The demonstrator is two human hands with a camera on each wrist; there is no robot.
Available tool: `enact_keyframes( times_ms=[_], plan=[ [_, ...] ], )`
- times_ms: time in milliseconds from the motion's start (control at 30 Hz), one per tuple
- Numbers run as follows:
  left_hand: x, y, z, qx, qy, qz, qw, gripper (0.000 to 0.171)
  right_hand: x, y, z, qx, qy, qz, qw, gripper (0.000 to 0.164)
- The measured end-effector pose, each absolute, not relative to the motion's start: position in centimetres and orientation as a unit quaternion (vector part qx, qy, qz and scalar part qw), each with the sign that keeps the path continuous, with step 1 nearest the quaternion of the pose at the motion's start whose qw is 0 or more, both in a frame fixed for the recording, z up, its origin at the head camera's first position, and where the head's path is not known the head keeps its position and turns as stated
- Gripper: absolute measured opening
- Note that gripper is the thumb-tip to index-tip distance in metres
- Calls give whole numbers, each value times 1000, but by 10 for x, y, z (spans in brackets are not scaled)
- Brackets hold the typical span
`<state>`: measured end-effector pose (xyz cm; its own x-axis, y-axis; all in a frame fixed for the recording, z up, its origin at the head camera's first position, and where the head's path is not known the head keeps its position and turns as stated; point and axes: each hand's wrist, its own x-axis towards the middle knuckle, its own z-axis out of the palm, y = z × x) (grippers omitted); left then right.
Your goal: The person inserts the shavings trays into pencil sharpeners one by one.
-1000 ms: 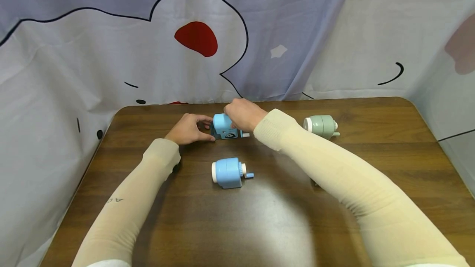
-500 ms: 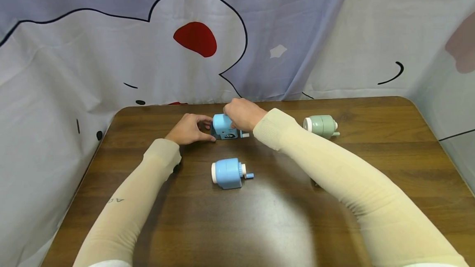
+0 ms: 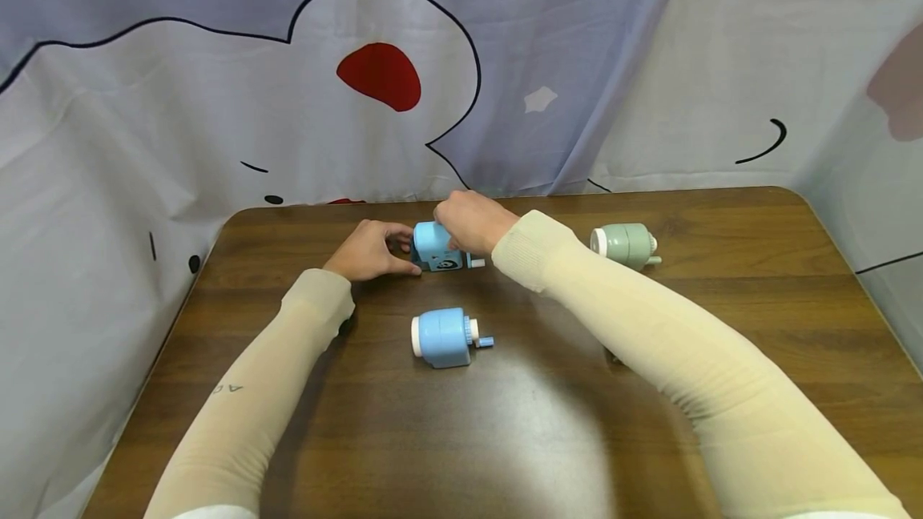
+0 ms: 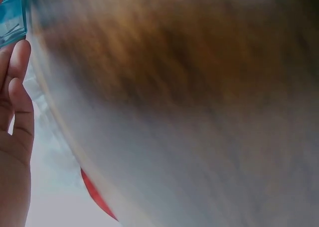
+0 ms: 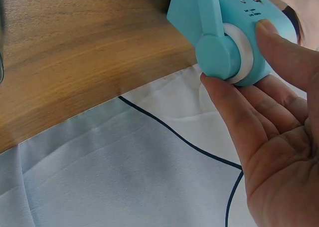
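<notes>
A turquoise crank pencil sharpener [image 3: 435, 239] with a panda print lies near the table's back edge in the head view, its crank to the right. My right hand [image 3: 476, 221] grips it from behind and above. In the right wrist view the thumb presses its printed side, with the fingers on the opposite side beside the crank hub [image 5: 218, 56]. At the other end, my left hand [image 3: 371, 251] holds the sharpener's left end between thumb and curled fingers. The left wrist view shows a see-through blue part [image 4: 12, 17] right at those fingertips.
A blue crank sharpener [image 3: 443, 338] lies in front of the hands on the wooden table [image 3: 404, 439]. Further right is a green one [image 3: 626, 245], partly behind the right sleeve [image 3: 649, 327]. A printed curtain [image 3: 548, 62] hangs along the back edge.
Both hands keep their places on the turquoise sharpener, with only a very slight shift of the left hand to the right. The other sharpeners stay put.
</notes>
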<state>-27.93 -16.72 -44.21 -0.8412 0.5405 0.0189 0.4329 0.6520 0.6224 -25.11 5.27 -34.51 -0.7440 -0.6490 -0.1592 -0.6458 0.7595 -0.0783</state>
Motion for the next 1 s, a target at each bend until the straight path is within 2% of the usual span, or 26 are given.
enact_keyframes(
  times_ms=[1000],
  plan=[
    [-281, -161, -443, 268, 908, 310, 86, 59, -251, 51, -344, -346, 934, 1, 88, 28]
  ],
)
